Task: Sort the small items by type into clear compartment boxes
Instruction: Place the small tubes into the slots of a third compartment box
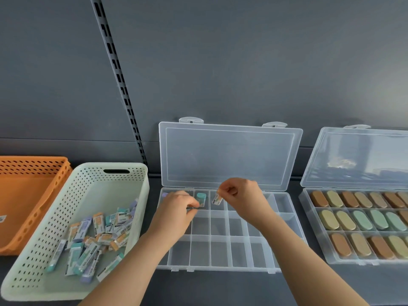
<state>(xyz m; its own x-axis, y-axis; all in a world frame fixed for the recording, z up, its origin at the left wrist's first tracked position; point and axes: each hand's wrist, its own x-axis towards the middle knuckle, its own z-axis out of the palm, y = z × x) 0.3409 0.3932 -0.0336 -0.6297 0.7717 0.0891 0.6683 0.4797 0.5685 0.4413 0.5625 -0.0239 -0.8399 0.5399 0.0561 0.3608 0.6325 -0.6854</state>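
now left hand [176, 206] pinches one teal eraser [201, 197], right hand [241, 195] one orange eraser [217, 199].

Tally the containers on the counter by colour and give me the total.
Orange basket: 1
Pale green basket: 1
Clear compartment boxes, one in the middle and one on the right: 2
Total: 4
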